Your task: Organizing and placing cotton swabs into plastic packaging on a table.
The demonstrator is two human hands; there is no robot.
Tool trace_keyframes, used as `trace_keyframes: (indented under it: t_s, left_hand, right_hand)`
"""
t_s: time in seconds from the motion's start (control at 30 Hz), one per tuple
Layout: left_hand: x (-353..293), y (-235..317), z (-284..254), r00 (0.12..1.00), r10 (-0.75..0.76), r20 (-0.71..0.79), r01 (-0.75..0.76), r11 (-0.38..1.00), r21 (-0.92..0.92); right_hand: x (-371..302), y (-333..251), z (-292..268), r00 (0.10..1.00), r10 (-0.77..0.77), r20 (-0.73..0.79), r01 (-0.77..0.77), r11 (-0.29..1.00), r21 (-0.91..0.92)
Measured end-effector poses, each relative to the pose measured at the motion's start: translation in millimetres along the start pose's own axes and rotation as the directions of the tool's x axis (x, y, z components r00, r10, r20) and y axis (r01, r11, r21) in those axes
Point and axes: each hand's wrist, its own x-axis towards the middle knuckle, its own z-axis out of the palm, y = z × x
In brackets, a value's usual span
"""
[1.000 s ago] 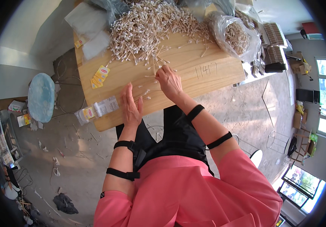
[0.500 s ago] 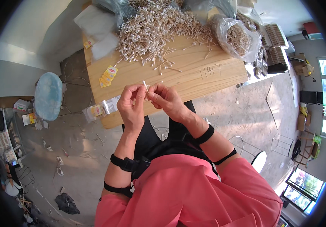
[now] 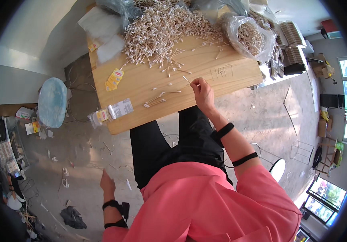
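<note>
While the right hand (image 3: 203, 96) had its fingers pinched on one cotton swab (image 3: 186, 80), the stick slanted away and leftward from them over the desk (image 3: 137, 76), toward the heap of swabs (image 3: 153, 36). The left hand (image 3: 107, 182) hung farther off, past the desk's near edge, its grip too unclear to tell; loose swabs (image 3: 157, 100) lay between the right hand and the clear packet (image 3: 119, 109).

Pale wooden tabletop (image 3: 141, 76) | far side: heaped white-tipped wooden cotton swabs (image 3: 153, 42) | far left: translucent white sheets (image 3: 111, 50) | far right: clear plastic bag (image 3: 267, 52) of swabs | left: fanned yellow-and-white cards (image 3: 114, 79) | near left edge: clear plastic packet (image 3: 122, 108), overhanging | near middle: scattered loose swabs (image 3: 155, 103)
</note>
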Motion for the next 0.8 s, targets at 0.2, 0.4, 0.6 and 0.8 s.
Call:
trace_keyframes:
  t_s: [0.2, 0.4, 0.6, 0.8]
  left_hand:
    - [4.3, 129.6, -38.9, 0.968, 0.239, -0.071, -0.249, 0.923, -0.294]
    - [73.6, 317.9, -77.6, 0.684, 0.576, -0.448, -0.723, 0.618, -0.309]
    - [112.9, 355.1, -60.3, 0.604, 0.684, -0.41, -0.785, 0.599, -0.156]
    - [117.2, 343.4, -48.1, 0.579, 0.733, -0.358, -0.811, 0.565, -0.154]
  right_hand:
    - [13.5, -0.1, 16.8, 0.969, -0.187, 0.164, 0.188, 0.982, 0.007]
    - [-3.3, 7.4, 30.6, 0.945, -0.203, 0.258, 0.234, 0.967, -0.095]
    - [4.2, 12.0, 29.9, 0.924, -0.32, 0.209, 0.327, 0.945, 0.001]
    - [1.7, 17.8, 27.1, 0.896, -0.366, 0.25, 0.382, 0.924, -0.017]
